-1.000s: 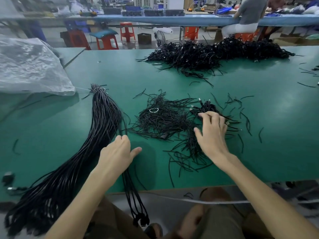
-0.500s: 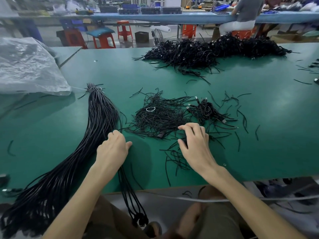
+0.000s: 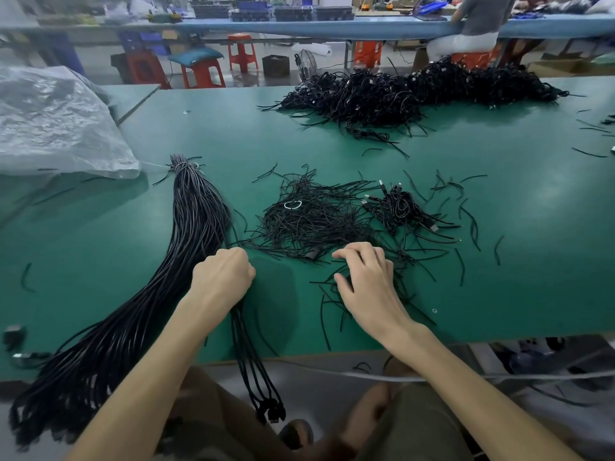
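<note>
Observed left hand [image 3: 223, 277] fisted round separated cables [image 3: 253, 371], just right of cable bundle [image 3: 196, 221], plug ends hanging past worktop [image 3: 499, 294] edge. Found right hand [image 3: 364, 281] further right of cable bundle, fingers curled onto loose ties [image 3: 312, 224]; cannot tell if gripping any. Judged step: fetching one tie to bind separated cables. Recommended: isolate single tie with fingertips, lift clear of tangle, hold left grip firm, level plug ends, wrap close beside fist.

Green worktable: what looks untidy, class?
Short black tie strands lie scattered loose over the green table top, unlike the tied long black cable bundle; the left hand grips some cables hanging off the edge.
</note>
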`<state>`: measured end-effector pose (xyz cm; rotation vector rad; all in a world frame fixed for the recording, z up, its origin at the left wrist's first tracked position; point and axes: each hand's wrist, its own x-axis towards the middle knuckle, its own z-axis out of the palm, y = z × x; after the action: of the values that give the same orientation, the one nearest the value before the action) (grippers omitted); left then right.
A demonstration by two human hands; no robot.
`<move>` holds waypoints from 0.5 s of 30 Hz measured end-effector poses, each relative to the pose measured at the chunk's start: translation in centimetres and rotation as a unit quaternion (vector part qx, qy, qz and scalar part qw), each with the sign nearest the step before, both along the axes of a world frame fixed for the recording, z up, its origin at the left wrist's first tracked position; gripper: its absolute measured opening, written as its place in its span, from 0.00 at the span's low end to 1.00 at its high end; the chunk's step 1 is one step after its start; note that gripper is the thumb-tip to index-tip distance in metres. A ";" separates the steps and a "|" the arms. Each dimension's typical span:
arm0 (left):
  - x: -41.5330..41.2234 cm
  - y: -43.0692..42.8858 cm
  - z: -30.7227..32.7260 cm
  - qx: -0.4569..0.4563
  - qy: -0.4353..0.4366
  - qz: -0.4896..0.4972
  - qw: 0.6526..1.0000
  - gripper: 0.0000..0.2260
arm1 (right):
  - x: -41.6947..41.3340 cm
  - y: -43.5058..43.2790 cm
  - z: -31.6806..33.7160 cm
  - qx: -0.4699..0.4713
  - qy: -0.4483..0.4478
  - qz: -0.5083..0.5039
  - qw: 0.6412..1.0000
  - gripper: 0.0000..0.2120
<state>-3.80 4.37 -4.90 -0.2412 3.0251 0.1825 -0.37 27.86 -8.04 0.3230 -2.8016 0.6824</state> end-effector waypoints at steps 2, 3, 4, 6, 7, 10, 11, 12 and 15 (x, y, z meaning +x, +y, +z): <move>-0.1 0.2 0.0 -0.002 -0.008 -0.008 1.000 0.16 | 0.1 -0.2 0.1 0.002 -0.002 0.006 1.000 0.15; -0.1 0.2 -0.1 -0.008 -0.010 -0.010 1.000 0.16 | 0.2 -0.4 0.1 0.003 -0.004 0.009 1.000 0.15; -0.1 0.2 -0.1 -0.017 -0.013 -0.012 1.000 0.16 | 0.3 -0.5 0.1 0.004 -0.005 0.013 1.000 0.15; -0.2 0.2 -0.3 -0.026 -0.015 -0.009 1.000 0.16 | 0.5 -0.7 0.0 0.008 -0.006 0.021 1.000 0.15; -0.2 0.2 -0.3 -0.024 -0.014 -0.005 1.000 0.17 | 0.6 -0.8 0.0 0.009 -0.006 0.024 1.000 0.15; -0.4 0.3 -0.5 -0.011 -0.013 -0.007 1.000 0.17 | 0.9 -1.1 0.0 0.012 -0.005 0.031 0.999 0.15; -0.4 0.3 -0.6 -0.003 -0.009 -0.009 1.000 0.17 | 0.9 -1.2 0.0 0.011 -0.005 0.034 0.999 0.15; -0.4 0.3 -0.6 0.007 -0.001 -0.008 1.000 0.16 | 0.9 -1.3 0.0 0.011 -0.006 0.037 0.999 0.15; -0.3 0.2 -0.9 0.060 0.037 -0.002 0.998 0.15 | 1.1 -1.8 0.0 0.012 -0.008 0.048 0.999 0.16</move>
<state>-4.09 4.56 -5.79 -0.2234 3.0726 0.3787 0.73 26.10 -8.06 0.4606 -2.8269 0.6763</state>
